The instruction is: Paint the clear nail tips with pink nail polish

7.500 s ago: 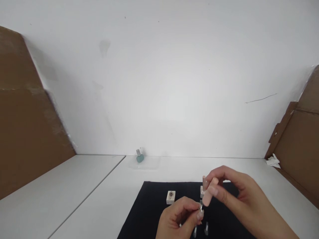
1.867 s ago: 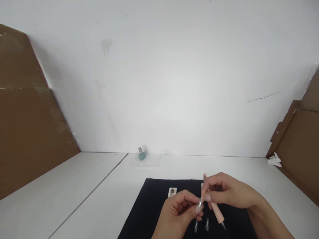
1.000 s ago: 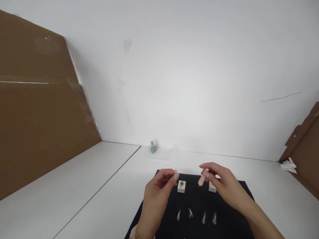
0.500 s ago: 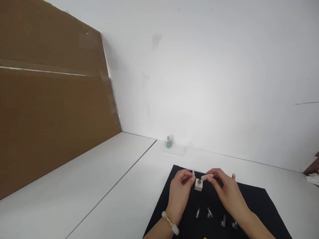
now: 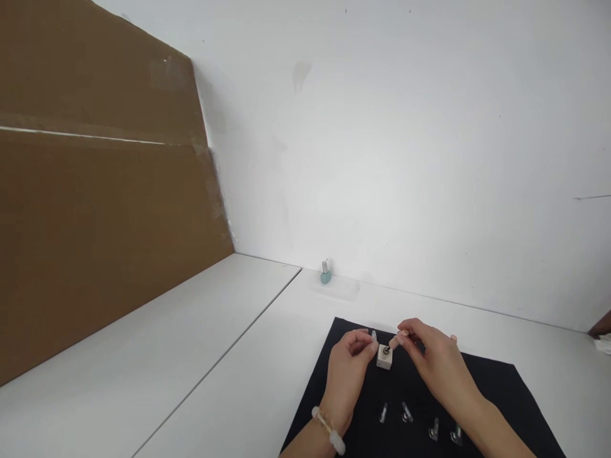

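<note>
Our left hand (image 5: 347, 367) pinches a clear tip (image 5: 374, 336). Our right hand (image 5: 438, 357) pinches a brush (image 5: 394, 343) by a white bottle (image 5: 384, 361).

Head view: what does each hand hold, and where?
Left hand: a small clear piece, pinched at its lower end. Right hand: a pink-handled brush, gripped by its handle.
</note>
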Tool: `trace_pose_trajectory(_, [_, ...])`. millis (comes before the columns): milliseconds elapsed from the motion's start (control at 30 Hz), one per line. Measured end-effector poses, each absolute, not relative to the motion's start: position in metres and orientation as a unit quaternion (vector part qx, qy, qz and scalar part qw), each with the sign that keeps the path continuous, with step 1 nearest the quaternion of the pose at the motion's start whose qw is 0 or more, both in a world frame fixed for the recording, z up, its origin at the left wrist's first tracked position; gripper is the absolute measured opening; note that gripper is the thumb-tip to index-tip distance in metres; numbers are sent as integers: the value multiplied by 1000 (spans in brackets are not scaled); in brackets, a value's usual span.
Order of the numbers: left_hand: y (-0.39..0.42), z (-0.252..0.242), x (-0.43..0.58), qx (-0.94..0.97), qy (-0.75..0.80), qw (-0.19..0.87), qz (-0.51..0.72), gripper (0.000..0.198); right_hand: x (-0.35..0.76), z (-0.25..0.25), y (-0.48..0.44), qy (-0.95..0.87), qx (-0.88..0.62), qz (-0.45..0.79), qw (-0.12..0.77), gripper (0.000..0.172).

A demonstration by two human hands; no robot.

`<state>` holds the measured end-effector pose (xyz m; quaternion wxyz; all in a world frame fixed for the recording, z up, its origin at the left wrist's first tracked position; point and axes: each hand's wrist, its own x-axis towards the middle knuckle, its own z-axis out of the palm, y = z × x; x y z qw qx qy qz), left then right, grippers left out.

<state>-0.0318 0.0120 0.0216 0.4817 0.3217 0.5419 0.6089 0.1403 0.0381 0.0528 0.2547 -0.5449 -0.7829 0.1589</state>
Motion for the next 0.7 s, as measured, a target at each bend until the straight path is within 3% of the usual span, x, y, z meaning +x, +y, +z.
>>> trace_pose_trajectory(433, [6, 28, -29, 324, 525, 521, 590, 18, 133, 27, 36, -827, -473, 111, 282, 20])
trace_pose_trajectory(700, [3, 28, -26, 349, 507, 537, 578, 16, 137, 45, 37, -803, -532, 154, 221, 17])
